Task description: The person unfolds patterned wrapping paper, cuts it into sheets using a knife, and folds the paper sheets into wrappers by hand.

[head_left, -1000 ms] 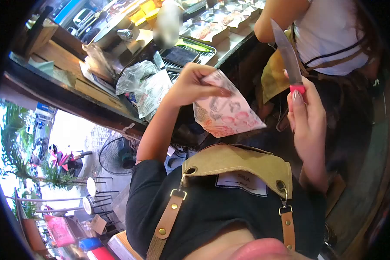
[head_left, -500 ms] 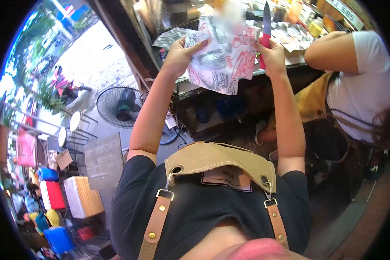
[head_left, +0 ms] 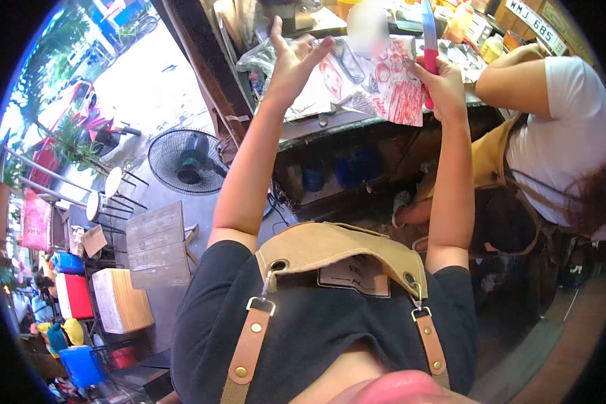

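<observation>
Knife stands in the right hand, over the front of the tabletop, its long axis nearly in line with the forearm and its blade pointing away from the body. That grip is clamped on the smooth red handle; the blade is slim, shiny metal. Thin paper, white with red and black food drawings, spreads between the hands, its lower corner overlapping the tabletop's front edge. Right fingertips meet the paper's side; whether they pinch it, I cannot tell. The left hand has its grip apart, fingers spread, thumb near the paper's left part. Crumpled clear plastic lies beyond that wrist. Farther right stand an orange bottle and a rounded bottle with yellow contents. Dark blue containers sit beneath the tabletop, their contents hidden.
</observation>
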`<state>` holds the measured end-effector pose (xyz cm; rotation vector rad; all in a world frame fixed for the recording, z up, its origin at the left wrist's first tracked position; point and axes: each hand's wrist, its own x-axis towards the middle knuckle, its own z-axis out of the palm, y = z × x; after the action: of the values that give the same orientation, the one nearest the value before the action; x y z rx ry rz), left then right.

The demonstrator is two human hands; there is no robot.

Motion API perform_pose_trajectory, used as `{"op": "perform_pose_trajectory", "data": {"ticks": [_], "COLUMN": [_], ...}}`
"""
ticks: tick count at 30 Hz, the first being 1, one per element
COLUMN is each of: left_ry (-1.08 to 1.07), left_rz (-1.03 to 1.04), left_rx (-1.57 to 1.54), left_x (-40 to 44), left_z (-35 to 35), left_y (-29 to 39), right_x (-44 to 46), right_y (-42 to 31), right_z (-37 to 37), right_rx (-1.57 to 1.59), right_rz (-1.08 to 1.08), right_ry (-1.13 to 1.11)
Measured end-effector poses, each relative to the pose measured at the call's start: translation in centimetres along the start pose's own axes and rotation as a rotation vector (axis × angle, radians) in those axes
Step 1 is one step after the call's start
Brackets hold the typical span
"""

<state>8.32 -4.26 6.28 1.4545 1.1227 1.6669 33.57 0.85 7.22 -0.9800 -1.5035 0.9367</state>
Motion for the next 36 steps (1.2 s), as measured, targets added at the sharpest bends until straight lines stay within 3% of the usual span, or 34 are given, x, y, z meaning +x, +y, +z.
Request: {"op": "perform_pose_trajectory", "data": {"ticks": [1, 2, 5, 6, 8, 11, 12, 13, 17, 19, 21, 31, 33, 36], "left_ry": [-0.078, -0.095, -0.249, -0.206, -0.154, -0.212, -0.082, -0.039, 0.193, 0.279, 0.303, 0.527, 0.589, 0.61], "left_rz": [-0.141, -0.026, 0.02, 0.185, 0.259, 0.119, 0.005, 0.029, -0.107, -0.133, -0.037, 0.184, 0.23, 0.301], "left_rx": [-0.268, -0.221, -0.334, -0.152, -0.078, -0.028, -0.274, -0.413, -0.659, -0.714, -0.75, -0.62, -0.605, -0.628], "left_x": [-1.2, -2.2, -6.3, -7.0, -8.2, -8.9, -9.2, -9.5, -10.7, -11.7, -12.8, -17.6, -18.1, -19.1], "left_z": [0.2, 0.8, 2.5, 2.9, 3.6, 2.6, 2.6, 2.4, 1.7, 1.6, 1.7, -0.5, -1.3, -2.9], "left_y": [0.2, 0.2, 3.7, 3.8, 3.2, 3.4, 3.2, 3.4, 4.3, 4.6, 4.6, 7.5, 7.6, 8.4], "right_x": [-0.7, -1.1, -1.8, -2.0, -3.0, -5.3, -6.3, -7.4, -11.7, -14.4, -16.1, -17.4, -17.9, -18.3], "right_y": [-0.9, -1.5, -2.0, -2.2, -2.7, -4.7, -5.4, -5.8, -4.5, -6.1, -7.2, -7.3, -7.7, -8.2], "right_z": [-0.2, -0.4, -0.6, -0.7, -0.3, -1.6, -2.3, -2.6, -2.1, -0.2, 2.1, 8.1, 9.1, 11.6], "right_rx": [0.031, 0.063, 0.125, 0.14, 0.179, 0.122, 0.111, 0.102, 0.234, 0.395, 0.421, 0.544, 0.556, 0.495], "right_rz": [-0.02, -0.048, -0.071, -0.078, -0.095, -0.094, -0.05, -0.006, -0.079, 0.12, 0.124, 0.018, 0.041, 0.061], "right_ry": [-0.043, -0.086, -0.064, -0.101, -0.091, -0.11, -0.149, -0.193, 0.108, -0.141, -0.321, -0.408, -0.478, -0.751]}}
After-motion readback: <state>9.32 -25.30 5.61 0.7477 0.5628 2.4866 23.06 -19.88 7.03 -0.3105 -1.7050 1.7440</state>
